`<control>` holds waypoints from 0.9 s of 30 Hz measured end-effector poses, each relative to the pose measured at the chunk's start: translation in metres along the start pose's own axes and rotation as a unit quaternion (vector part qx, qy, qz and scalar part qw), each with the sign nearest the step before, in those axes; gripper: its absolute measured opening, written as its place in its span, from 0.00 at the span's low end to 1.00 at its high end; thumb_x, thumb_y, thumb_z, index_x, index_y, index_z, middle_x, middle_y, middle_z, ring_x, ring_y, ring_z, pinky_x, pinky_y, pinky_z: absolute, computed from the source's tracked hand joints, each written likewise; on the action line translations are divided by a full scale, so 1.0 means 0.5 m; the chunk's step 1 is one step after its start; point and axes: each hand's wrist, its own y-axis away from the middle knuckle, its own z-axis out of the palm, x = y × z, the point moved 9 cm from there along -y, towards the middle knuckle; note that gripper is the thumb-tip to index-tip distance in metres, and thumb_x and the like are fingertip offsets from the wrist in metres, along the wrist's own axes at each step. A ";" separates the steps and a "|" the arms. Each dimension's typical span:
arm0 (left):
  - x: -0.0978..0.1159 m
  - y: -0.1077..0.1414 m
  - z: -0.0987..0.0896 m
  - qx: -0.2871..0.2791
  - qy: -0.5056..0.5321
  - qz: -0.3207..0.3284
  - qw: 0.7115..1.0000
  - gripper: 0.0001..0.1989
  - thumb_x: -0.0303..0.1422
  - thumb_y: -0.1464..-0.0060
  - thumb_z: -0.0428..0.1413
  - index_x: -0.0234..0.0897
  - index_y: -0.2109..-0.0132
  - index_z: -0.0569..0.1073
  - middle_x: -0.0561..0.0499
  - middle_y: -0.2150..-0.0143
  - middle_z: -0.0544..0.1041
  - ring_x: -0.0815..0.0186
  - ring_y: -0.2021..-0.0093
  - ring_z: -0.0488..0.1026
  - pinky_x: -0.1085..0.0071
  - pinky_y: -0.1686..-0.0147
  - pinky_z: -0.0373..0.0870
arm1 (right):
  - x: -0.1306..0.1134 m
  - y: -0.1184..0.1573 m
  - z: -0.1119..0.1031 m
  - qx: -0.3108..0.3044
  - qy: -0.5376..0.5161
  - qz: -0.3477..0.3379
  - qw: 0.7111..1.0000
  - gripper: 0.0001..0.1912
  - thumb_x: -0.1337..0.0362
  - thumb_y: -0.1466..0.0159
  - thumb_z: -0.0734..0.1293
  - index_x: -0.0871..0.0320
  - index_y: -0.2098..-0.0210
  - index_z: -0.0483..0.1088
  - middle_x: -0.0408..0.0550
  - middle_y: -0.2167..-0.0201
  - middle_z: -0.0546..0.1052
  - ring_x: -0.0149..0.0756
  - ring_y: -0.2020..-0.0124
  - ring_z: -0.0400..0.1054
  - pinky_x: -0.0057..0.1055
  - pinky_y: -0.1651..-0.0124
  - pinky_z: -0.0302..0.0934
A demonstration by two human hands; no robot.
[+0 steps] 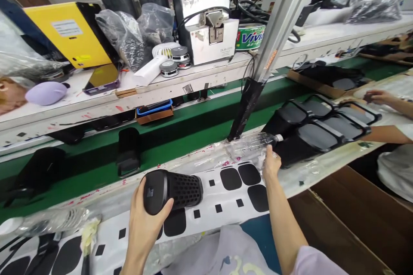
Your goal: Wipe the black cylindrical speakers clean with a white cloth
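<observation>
My left hand [145, 210] is wrapped around the end of a black speaker [183, 189]. A smooth rounded cap faces me, and a grille of slots runs along its side. It is held tilted over a white sheet [209, 219] bearing black rounded pads [230, 178] and small black squares. My right hand [272, 162] is closed beside a clear plastic bottle [250, 144], thumb upward. Something whitish and crumpled shows at its fingers; I cannot tell what. Just right of this hand stand several black housings [319, 135] with open, framed ends.
A green conveyor belt [180, 131] runs behind the bench, under a white shelf [155, 94] carrying a DELMA box [211, 47]. A metal post [258, 68] rises near the bottle. At left lie another bottle [48, 221] and a glue-smeared brush [88, 236]. A co-worker's hands [380, 96] are at right.
</observation>
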 end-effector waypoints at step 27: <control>0.020 0.012 0.010 -0.002 -0.046 0.006 0.999 0.41 0.51 0.53 0.57 0.46 0.34 0.55 0.43 0.37 0.61 0.48 0.38 0.63 0.49 0.39 0.60 | -0.159 0.096 0.008 -0.212 0.322 -0.174 0.906 0.20 0.57 0.34 0.55 0.62 0.53 0.70 0.63 0.61 0.76 0.54 0.53 0.70 0.47 0.52 0.62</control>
